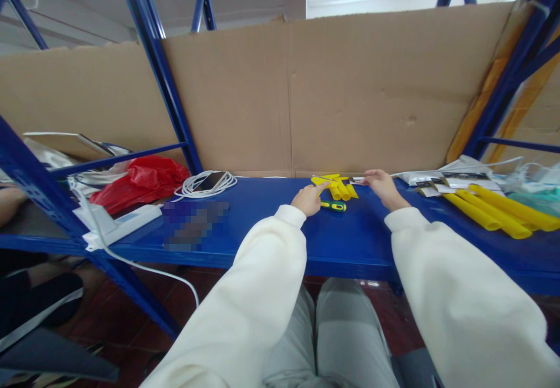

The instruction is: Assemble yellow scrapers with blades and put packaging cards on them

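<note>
My left hand (308,199) is over the blue shelf, its index finger reaching along a yellow piece (319,181) and its other fingers curled. More short yellow tube pieces (342,191) lie loosely grouped just right of that finger. A green-and-yellow tool handle (333,206) rests in front of them, its left end close to my left hand. My right hand (382,188) is closed, thumb and fingertips together, at the right of the yellow pieces. Beside those fingertips is a small silvery thing (357,181), too small to name.
Long yellow tubes (503,213) and white packets (468,181) lie on the blue shelf (262,230) at right. At left are a coiled white cable (205,185), a red plastic bag (144,181) and a white power strip (126,224). Cardboard (350,90) stands behind. Another person's leg (39,300) shows far left.
</note>
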`<state>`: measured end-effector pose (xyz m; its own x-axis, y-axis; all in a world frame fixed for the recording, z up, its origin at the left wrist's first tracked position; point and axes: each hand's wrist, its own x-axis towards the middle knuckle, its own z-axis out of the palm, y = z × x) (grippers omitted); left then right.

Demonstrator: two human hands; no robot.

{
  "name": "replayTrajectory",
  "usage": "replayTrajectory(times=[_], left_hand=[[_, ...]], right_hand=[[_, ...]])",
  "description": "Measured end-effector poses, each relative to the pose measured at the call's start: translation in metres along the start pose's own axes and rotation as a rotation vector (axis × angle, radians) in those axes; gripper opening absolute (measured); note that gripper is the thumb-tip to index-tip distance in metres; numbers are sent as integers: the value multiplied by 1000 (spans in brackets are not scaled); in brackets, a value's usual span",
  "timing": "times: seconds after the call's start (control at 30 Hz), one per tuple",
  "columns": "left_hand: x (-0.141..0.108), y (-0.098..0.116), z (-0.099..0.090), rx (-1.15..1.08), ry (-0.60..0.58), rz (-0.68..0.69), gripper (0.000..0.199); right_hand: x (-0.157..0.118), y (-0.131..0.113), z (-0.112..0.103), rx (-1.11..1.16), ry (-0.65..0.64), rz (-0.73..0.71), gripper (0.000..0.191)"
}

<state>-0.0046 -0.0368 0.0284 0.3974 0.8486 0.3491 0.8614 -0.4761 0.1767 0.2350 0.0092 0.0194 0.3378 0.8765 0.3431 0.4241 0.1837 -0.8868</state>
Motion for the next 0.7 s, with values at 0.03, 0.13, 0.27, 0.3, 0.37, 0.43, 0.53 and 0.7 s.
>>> replayTrajectory(times=[0.03, 0.13, 0.27, 0.3, 0.37, 0.43, 0.53, 0.7], left_hand=[[1, -2, 0, -38, 17, -22, 59], [4, -5, 1, -158, 79, -98, 60], [6, -7, 5, -376, 93, -230, 61], [7, -7, 7, -450, 75, -260, 62], [9, -8, 10, -609, 41, -313, 64], [12, -8, 12, -763, 19, -365, 67], [14, -7, 12, -927, 13, -429, 70], [13, -5, 9, -979, 12, -460, 69]], right_hand=[[5, 5, -8, -145, 63, 3, 33], [12, 21, -30, -539, 131, 22, 31], [12, 35, -41, -780, 96, 104, 25], [12, 37, -41, -816, 94, 112, 25], [12, 41, -40, -877, 104, 100, 25], [12, 44, -39, -910, 105, 66, 24], [12, 45, -38, -919, 64, 27, 23], [6, 37, -36, -925, 3, 55, 25]])
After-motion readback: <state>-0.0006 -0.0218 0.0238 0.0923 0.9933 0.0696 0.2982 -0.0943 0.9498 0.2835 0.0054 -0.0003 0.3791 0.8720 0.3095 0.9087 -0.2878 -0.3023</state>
